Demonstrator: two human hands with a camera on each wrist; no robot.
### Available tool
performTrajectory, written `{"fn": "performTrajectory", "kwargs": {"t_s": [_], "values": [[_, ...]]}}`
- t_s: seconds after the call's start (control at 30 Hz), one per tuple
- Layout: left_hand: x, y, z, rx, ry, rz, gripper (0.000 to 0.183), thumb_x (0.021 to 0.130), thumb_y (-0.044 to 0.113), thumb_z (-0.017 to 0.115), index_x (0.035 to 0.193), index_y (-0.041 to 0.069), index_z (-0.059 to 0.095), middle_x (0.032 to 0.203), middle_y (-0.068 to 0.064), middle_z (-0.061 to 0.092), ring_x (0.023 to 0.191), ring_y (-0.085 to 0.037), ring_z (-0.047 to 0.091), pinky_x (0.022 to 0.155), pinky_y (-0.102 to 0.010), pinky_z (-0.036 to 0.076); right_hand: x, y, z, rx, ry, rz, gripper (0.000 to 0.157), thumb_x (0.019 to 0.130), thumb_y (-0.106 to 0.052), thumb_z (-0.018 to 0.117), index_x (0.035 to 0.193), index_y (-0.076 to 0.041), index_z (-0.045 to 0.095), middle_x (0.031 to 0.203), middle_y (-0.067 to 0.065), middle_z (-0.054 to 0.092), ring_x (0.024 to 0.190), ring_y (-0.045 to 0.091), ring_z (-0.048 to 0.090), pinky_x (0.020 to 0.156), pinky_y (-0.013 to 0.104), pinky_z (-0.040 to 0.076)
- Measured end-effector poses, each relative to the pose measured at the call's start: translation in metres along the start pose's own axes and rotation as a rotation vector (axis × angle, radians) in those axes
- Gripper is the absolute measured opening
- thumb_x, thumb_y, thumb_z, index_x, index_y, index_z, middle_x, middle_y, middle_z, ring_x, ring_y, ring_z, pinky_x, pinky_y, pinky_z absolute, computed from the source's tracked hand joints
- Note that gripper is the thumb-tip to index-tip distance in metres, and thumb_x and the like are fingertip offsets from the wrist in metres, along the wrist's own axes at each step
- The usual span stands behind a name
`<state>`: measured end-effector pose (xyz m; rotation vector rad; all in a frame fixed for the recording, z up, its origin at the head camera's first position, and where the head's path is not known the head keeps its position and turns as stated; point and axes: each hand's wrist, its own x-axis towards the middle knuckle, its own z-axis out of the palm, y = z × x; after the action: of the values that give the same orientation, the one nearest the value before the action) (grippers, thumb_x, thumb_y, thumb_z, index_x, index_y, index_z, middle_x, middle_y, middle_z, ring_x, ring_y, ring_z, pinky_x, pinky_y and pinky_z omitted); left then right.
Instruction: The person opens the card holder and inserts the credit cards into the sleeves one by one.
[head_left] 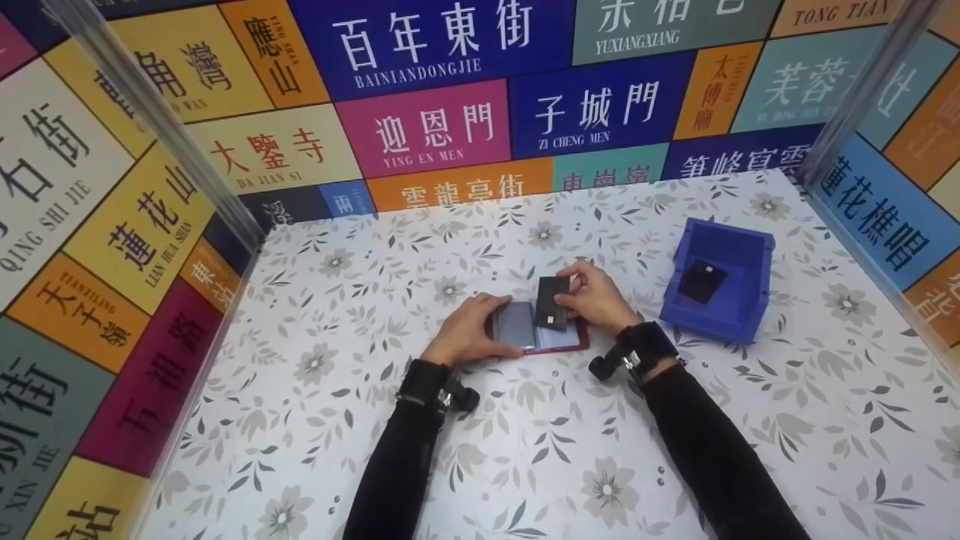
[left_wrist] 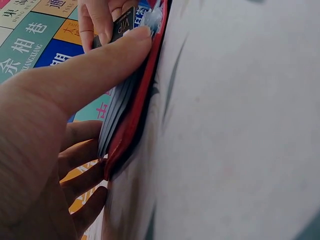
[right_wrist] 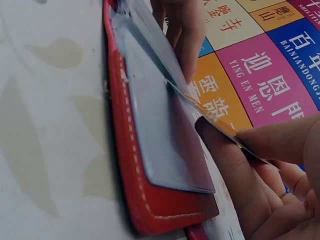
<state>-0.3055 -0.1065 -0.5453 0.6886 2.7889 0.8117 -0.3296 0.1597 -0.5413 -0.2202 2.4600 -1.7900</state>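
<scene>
A red card holder (right_wrist: 131, 165) with clear plastic sleeves (right_wrist: 165, 150) lies spread on the table, its stitched edge plain in the right wrist view. My left hand (head_left: 469, 330) grips its left side, thumb along the near edge and fingers at the far edge. Between thumb and fingers my right hand (head_left: 596, 296) pinches a black card (head_left: 553, 302) with a small light chip mark. That card stands tilted over the right-hand sleeves, its lower end near the holder's middle. Lettering reading VIP shows on the card in the left wrist view. Whether its edge is inside a sleeve I cannot tell.
To the right stands a blue plastic bin (head_left: 752, 292) with another black card (head_left: 701, 281) in it. The table (head_left: 450, 480) has a floral cover. Panels with printed place names (head_left: 427, 124) enclose the back and both sides.
</scene>
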Motion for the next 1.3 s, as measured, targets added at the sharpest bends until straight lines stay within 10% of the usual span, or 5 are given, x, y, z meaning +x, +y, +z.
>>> {"fn": "performTrajectory", "kwargs": {"t_s": [0.63, 1.07, 1.3], "values": [[0.0, -0.001, 0.0, 0.007, 0.016, 0.001, 0.1, 0.07, 0.057, 0.09, 0.155, 0.021, 0.049, 0.143, -0.003, 0.058, 0.127, -0.021, 0.056, 0.11, -0.04, 0.047, -0.005, -0.002, 0.007, 0.0, -0.223, 0.163, 0.043, 0.088, 0.003, 0.076, 0.126, 0.007, 0.055, 0.074, 0.001, 0.057, 0.054, 0.009, 0.063, 0.051, 0.022, 0.058], [-0.001, 0.0, 0.001, 0.015, 0.02, 0.0, 0.099, 0.071, 0.059, 0.089, 0.154, 0.021, 0.051, 0.142, -0.003, 0.059, 0.124, -0.021, 0.058, 0.107, -0.04, 0.049, -0.01, -0.014, 0.03, -0.151, -0.12, 0.074, 0.051, 0.084, -0.007, 0.085, 0.13, 0.006, 0.067, 0.087, 0.011, 0.073, 0.055, 0.009, 0.067, 0.055, 0.023, 0.059], [-0.001, 0.0, 0.0, 0.052, 0.032, 0.005, 0.1, 0.071, 0.065, 0.087, 0.153, 0.02, 0.052, 0.144, -0.003, 0.06, 0.126, -0.021, 0.059, 0.108, -0.04, 0.049, -0.014, -0.023, 0.036, -0.166, -0.141, 0.057, 0.02, 0.096, -0.013, 0.074, 0.107, 0.003, 0.079, 0.077, 0.01, 0.075, 0.053, 0.01, 0.066, 0.051, 0.021, 0.056]]}}
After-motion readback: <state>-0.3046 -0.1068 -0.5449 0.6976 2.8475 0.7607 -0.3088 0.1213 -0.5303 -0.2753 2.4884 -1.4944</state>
